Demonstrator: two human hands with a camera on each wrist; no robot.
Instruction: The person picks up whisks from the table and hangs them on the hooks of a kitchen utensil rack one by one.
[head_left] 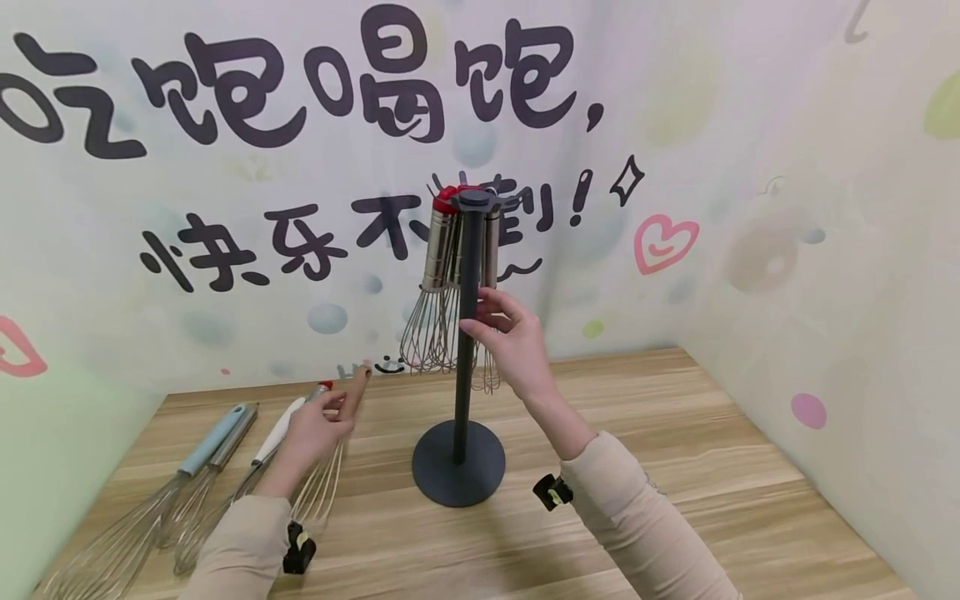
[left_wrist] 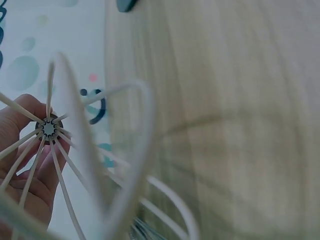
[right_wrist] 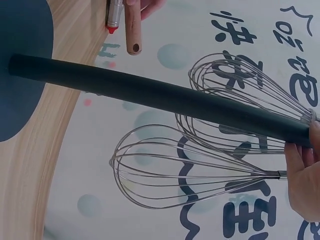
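My left hand grips a whisk by its wooden handle; the whisk's pale wires fan out toward the camera in the left wrist view. With thumb and fingers my right hand holds the upright pole of a dark grey stand, below its top hooks. Steel whisks with red handle ends hang from the stand's top, wires downward. In the right wrist view, two wire heads show beside the pole. The stand's round base sits on the table.
Several whisks lie left on the wooden table, one with a light blue handle, another with a white handle. One lying whisk has a red end. A printed wall stands behind and to both sides.
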